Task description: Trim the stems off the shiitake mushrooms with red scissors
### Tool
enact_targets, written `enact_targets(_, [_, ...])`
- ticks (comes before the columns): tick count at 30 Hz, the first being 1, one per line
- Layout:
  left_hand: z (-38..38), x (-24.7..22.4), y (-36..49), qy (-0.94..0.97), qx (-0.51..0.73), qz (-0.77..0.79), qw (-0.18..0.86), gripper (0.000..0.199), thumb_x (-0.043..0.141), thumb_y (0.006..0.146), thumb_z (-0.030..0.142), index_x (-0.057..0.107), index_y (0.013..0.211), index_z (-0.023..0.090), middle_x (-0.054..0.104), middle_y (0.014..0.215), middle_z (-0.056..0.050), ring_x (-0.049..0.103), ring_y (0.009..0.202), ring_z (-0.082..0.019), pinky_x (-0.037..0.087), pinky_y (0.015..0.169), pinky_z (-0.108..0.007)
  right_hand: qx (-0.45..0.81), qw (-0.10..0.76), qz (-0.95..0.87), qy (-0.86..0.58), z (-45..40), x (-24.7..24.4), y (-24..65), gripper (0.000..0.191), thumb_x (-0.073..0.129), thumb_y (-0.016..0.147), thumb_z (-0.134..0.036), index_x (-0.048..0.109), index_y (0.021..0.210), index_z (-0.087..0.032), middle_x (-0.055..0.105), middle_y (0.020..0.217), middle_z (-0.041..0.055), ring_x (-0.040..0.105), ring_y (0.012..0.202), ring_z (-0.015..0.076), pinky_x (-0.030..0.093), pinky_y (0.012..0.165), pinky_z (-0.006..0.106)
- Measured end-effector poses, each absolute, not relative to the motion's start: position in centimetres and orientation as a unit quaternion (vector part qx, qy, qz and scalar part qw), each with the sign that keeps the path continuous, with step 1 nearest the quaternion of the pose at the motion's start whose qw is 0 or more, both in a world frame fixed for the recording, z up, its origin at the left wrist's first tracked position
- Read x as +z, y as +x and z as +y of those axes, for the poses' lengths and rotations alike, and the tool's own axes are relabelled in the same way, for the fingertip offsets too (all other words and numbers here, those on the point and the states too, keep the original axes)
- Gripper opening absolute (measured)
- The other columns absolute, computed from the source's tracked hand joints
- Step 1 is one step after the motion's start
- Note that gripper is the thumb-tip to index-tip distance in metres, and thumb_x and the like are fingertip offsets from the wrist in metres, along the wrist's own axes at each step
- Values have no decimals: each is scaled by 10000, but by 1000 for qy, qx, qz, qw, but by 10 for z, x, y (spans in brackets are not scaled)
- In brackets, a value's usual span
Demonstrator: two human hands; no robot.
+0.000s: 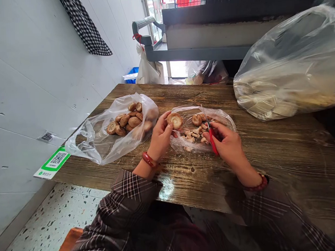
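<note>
Between the thumb and fingers of my left hand is a shiitake mushroom, its pale underside turned up. My right hand grips red-handled scissors, blades pointing up and away. Below both hands lies an open clear plastic bag holding cut mushroom stems and a few brown caps. To the left, a second plastic bag lies open with several whole mushrooms in it.
The dark wooden table carries a large bulging plastic bag at the right. A green-and-white QR code card sits at its left edge. Beyond the far edge stands a grey metal frame; a white wall borders the left side.
</note>
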State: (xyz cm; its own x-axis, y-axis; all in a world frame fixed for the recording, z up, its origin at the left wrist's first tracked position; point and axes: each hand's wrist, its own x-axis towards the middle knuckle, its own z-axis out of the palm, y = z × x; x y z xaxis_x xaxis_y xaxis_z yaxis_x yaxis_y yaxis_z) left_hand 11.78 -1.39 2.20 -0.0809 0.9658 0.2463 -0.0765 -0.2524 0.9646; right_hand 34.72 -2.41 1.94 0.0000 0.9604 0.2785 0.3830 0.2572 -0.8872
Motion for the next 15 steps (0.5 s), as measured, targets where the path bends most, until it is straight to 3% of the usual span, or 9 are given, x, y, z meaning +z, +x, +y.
enact_targets(6, [-14, 42, 94, 525, 660, 473, 253, 430, 663, 963, 503, 594, 1307, 255, 708, 1179, -83, 732, 810, -155, 507, 536, -208, 322, 497, -614, -521, -20, 23, 351, 524, 760, 799, -567, 773, 1177, -205, 797, 936, 84, 712, 822, 258, 581, 786, 438])
enact_targets(9, [-18, 62, 63, 539, 661, 496, 164, 360, 654, 974, 444, 623, 1286, 267, 710, 1192, -75, 713, 782, -139, 526, 561, -223, 307, 505, -614, -523, -19, 21, 353, 549, 764, 788, -596, 783, 1170, -202, 791, 908, 80, 704, 784, 255, 577, 771, 445])
enact_targets(12, [-19, 76, 22, 556, 624, 544, 66, 302, 642, 954, 299, 663, 1251, 246, 721, 1220, -84, 713, 901, -168, 602, 773, -300, 304, 508, -618, -517, -18, 18, 354, 556, 753, 798, -610, 782, 1180, -206, 787, 888, 78, 697, 756, 253, 576, 745, 447])
enact_targets(15, [-20, 76, -16, 571, 552, 607, 26, 297, 647, 892, 229, 705, 1181, 191, 734, 1244, -127, 697, 1071, -232, 568, 987, -413, 302, 510, -623, -511, -17, 13, 354, 552, 751, 804, -606, 782, 1179, -202, 791, 912, 88, 704, 777, 258, 575, 757, 455])
